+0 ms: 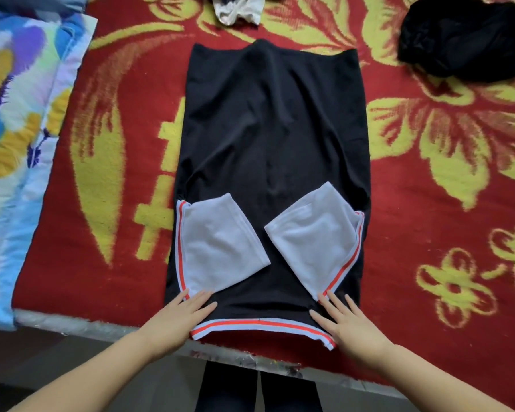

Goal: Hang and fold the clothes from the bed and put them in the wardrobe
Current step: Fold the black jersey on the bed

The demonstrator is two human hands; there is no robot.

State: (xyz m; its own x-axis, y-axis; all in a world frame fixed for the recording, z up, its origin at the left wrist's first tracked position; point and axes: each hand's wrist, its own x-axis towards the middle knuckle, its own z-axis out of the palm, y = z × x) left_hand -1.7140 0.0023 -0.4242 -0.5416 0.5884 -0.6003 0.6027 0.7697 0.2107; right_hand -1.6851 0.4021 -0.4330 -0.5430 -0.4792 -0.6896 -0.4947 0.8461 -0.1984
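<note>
A black shirt (pixel 272 138) lies flat and lengthwise on the bed, its sides folded in to make a long rectangle. Its two white sleeves, edged in orange and white stripes, are folded inward over the black cloth: the left sleeve (pixel 220 248) and the right sleeve (pixel 315 236). A striped band runs along the near edge. My left hand (pixel 180 315) lies flat with straight fingers on the near left corner of the shirt. My right hand (pixel 347 321) lies flat on the near right corner. Neither hand grips the cloth.
The bed is covered by a red blanket with yellow flowers (pixel 443 179). A crumpled black garment (pixel 467 40) sits at the far right, and a white-and-dark garment (pixel 238 8) at the far middle. A blue floral quilt (pixel 15 129) lies along the left. The bed's near edge (pixel 101 331) runs below my hands.
</note>
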